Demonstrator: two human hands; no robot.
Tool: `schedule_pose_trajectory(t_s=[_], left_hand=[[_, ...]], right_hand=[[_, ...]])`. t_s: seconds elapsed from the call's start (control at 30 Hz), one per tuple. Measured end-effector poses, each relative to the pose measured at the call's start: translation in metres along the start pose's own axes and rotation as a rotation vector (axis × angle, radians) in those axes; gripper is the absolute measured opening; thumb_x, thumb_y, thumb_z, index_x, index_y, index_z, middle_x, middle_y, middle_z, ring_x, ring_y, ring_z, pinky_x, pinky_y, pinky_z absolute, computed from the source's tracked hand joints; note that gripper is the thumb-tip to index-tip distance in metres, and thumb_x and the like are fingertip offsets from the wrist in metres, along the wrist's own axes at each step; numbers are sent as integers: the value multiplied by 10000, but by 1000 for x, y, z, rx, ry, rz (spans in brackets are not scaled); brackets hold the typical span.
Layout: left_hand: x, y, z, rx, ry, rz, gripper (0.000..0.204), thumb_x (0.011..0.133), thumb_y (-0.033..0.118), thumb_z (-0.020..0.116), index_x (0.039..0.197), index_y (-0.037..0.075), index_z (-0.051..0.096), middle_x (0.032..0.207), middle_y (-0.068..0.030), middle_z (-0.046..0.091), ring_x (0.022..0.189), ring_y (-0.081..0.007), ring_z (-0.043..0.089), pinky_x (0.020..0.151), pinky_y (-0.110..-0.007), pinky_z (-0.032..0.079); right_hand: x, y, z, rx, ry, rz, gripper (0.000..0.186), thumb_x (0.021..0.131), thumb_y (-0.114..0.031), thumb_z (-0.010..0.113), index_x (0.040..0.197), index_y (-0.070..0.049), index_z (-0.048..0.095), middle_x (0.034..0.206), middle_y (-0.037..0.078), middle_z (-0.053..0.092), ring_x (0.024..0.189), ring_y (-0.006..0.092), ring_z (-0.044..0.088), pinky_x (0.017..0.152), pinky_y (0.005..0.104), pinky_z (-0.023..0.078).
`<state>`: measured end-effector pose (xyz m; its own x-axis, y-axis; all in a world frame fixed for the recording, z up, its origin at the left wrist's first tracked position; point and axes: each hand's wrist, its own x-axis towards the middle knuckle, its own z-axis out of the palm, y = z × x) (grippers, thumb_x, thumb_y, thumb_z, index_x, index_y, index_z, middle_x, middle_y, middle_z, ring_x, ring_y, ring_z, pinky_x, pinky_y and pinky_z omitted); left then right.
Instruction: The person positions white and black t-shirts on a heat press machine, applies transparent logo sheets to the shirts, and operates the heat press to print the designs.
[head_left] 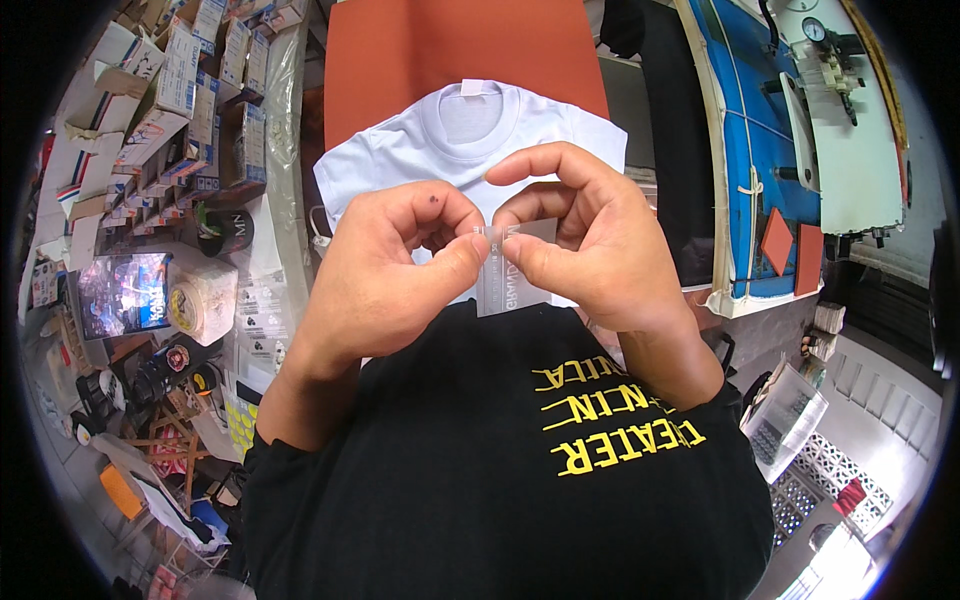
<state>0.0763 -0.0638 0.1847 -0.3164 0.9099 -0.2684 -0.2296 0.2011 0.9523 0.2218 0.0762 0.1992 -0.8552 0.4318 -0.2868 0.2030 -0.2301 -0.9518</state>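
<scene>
My left hand point(395, 262) and my right hand point(612, 245) meet in front of my chest. Each pinches the top edge of a small translucent film point(497, 287) with pale lettering on it. The thumbs press against its upper part, and the lower part hangs down free. Some fingers of my right hand curl up above the film. Beyond the hands, a pale T-shirt point(385, 160) lies flat with its collar away from me, on a rust-orange board point(460, 40). My hands hide the middle of the shirt.
Cardboard boxes point(180, 85) are stacked at the left, with a roll of pale tape point(200, 300) and other clutter nearer. On the right stands a blue-topped machine point(748, 130) with a pressure gauge point(815, 30). Two orange pads point(808, 258) rest at its near end.
</scene>
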Motion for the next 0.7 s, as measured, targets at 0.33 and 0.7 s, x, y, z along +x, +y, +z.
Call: schedule_pose_trajectory(t_s=[0.33, 0.7], left_hand=[[-1, 3, -1, 3, 6, -13, 81, 899, 62, 674, 876, -12, 652, 790, 19, 621, 756, -52, 550, 668, -235, 457], [0, 2, 0, -5, 3, -17, 63, 898, 50, 669, 905, -3, 638, 825, 20, 614, 765, -46, 552, 702, -218, 457]], right_hand=[[2, 7, 0, -26, 17, -64, 354, 790, -52, 727, 1127, -8, 631, 919, 79, 691, 864, 125, 683, 734, 245, 530], [2, 10, -1, 1, 40, -47, 343, 792, -65, 751, 1105, -8, 623, 912, 73, 691, 850, 109, 672, 721, 236, 517]])
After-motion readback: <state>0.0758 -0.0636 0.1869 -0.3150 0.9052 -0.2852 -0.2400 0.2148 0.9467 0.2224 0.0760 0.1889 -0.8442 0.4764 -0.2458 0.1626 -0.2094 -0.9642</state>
